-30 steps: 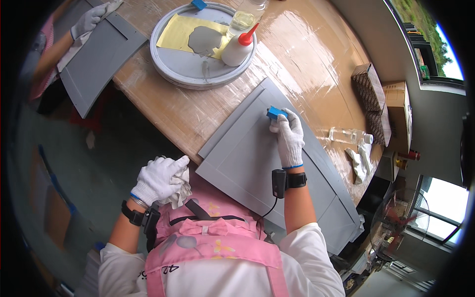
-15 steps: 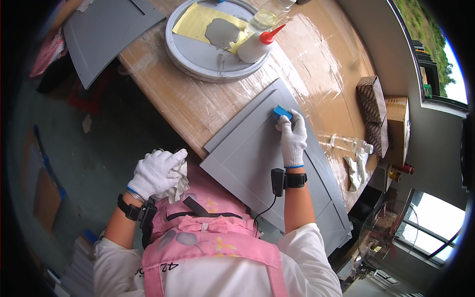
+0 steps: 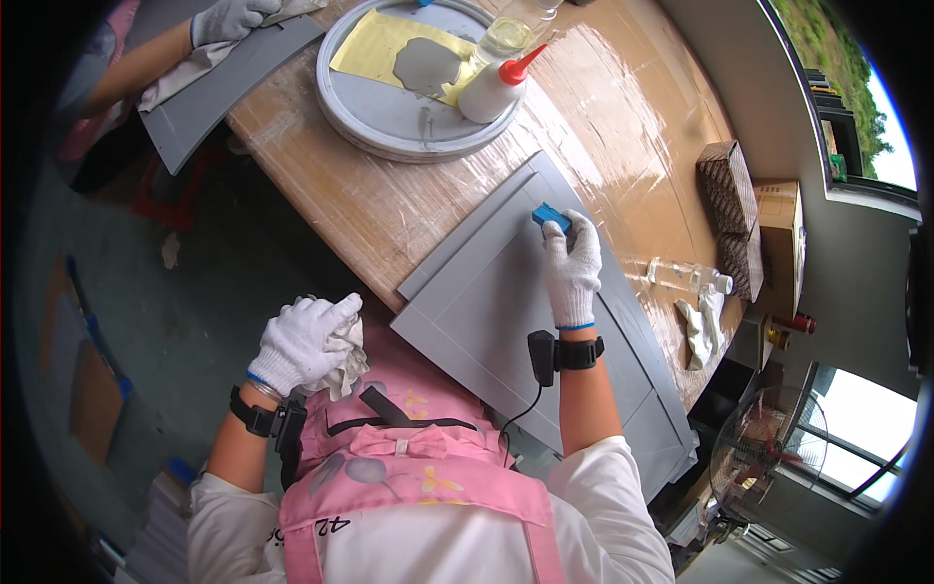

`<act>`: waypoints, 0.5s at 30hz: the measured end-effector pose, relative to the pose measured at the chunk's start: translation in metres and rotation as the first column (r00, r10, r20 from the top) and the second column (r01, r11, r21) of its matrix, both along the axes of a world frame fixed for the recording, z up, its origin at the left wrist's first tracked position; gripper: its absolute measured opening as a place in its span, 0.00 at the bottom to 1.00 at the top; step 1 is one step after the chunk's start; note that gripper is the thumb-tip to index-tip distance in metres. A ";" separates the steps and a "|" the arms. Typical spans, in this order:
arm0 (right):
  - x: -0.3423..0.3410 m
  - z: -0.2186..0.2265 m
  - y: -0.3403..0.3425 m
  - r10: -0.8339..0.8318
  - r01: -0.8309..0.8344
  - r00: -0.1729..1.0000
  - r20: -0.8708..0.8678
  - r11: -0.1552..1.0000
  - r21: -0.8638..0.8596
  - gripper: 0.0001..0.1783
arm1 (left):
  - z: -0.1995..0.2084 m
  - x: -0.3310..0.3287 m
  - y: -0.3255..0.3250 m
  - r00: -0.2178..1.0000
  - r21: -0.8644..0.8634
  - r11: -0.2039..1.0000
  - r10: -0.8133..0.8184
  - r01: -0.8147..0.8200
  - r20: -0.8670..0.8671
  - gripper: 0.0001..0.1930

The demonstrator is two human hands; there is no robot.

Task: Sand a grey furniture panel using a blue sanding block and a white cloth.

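A flat grey panel (image 3: pixel 477 282) with thin lines on its face lies across the table corner, on top of another grey panel. My right hand (image 3: pixel 572 268), in a white knit glove, pinches a small blue block (image 3: pixel 551 218) above the panel's far end; whether the block touches the surface I cannot tell. My left hand (image 3: pixel 304 341), gloved alike, is closed around a crumpled whitish cloth (image 3: pixel 347 362) in front of my pink apron, off the table's edge. Part of the cloth is hidden under the fingers.
On the film-covered table (image 3: pixel 321 185) stands a round grey lid (image 3: pixel 341 122) bearing yellow sandpaper (image 3: pixel 370 49) and a red-tipped squeeze bottle (image 3: pixel 491 92). A clear bottle (image 3: pixel 681 275) and a rag (image 3: pixel 699 331) lie right. Far left, a co-worker's gloved hand (image 3: pixel 229 21) wipes another panel (image 3: pixel 204 102).
A co-worker's gloved hand with a cloth has come over the far-left panel. My right hand has shifted very slightly with the blue block; my left hand keeps the cloth in nearly the same place.
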State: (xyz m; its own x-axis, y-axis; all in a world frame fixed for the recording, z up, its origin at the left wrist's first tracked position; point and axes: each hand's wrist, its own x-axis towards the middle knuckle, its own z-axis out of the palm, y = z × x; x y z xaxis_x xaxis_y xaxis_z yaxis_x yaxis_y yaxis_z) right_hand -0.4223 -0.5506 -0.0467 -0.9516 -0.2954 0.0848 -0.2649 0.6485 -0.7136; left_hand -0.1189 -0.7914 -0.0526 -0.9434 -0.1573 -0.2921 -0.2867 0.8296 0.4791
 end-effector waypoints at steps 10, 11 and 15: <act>-0.001 0.007 -0.002 0.094 -0.077 0.979 -0.178 0.992 0.101 0.17 | -0.003 0.002 0.002 1.000 -0.003 1.000 0.000 0.000 0.004 0.34; -0.002 0.007 -0.004 0.113 -0.090 0.971 -0.212 0.989 0.118 0.17 | -0.003 0.002 0.003 1.000 -0.002 1.000 0.001 -0.001 0.014 0.34; 0.002 0.016 -0.013 0.142 -0.110 0.972 -0.187 0.979 0.174 0.17 | -0.002 0.002 0.003 1.000 -0.005 1.000 0.004 -0.003 0.004 0.34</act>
State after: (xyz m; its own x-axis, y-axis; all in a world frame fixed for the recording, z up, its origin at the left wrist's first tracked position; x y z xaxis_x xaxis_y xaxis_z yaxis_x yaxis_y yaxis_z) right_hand -0.4198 -0.5633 -0.0308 -0.8749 -0.4372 0.2081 -0.4769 0.7031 -0.5275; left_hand -0.1174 -0.7886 -0.0545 -0.9418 -0.1621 -0.2947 -0.2913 0.8310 0.4739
